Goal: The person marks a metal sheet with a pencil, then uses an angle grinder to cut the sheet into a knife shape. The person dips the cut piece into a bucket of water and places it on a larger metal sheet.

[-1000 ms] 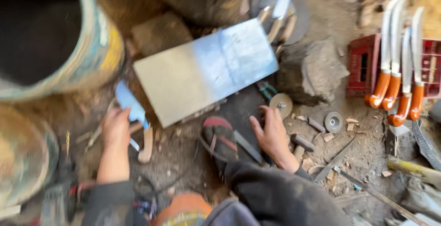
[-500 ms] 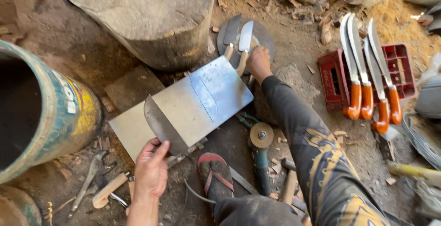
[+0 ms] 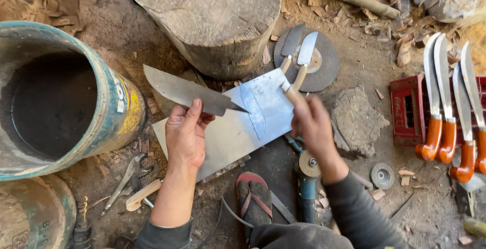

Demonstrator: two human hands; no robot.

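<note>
My left hand (image 3: 186, 135) holds a long grey steel blade blank (image 3: 182, 91) by its lower edge, its tip pointing right over a flat metal sheet (image 3: 228, 140) lying on the dirt. A blade-shaped outline (image 3: 254, 111) is marked on the sheet. My right hand (image 3: 313, 123) is at the sheet's upper right corner, fingers pinched on the end of the wooden handle of a small shiny knife (image 3: 307, 49). That knife lies beside a darker small knife (image 3: 292, 40) on a round grinding disc (image 3: 326, 64).
A wooden stump (image 3: 212, 16) stands behind the sheet, and a large drum (image 3: 55, 102) at the left. An angle grinder (image 3: 306, 180), a sandalled foot (image 3: 253, 196), a stone (image 3: 357, 120), a small disc (image 3: 382, 175) and a wrench (image 3: 125, 175) lie around. Orange-handled machetes (image 3: 436, 132) rest on a red crate (image 3: 406, 112).
My left hand has lifted the steel blade off the sheet. My right hand has drawn back from the grinding disc to the sheet's corner, now pinching a knife handle.
</note>
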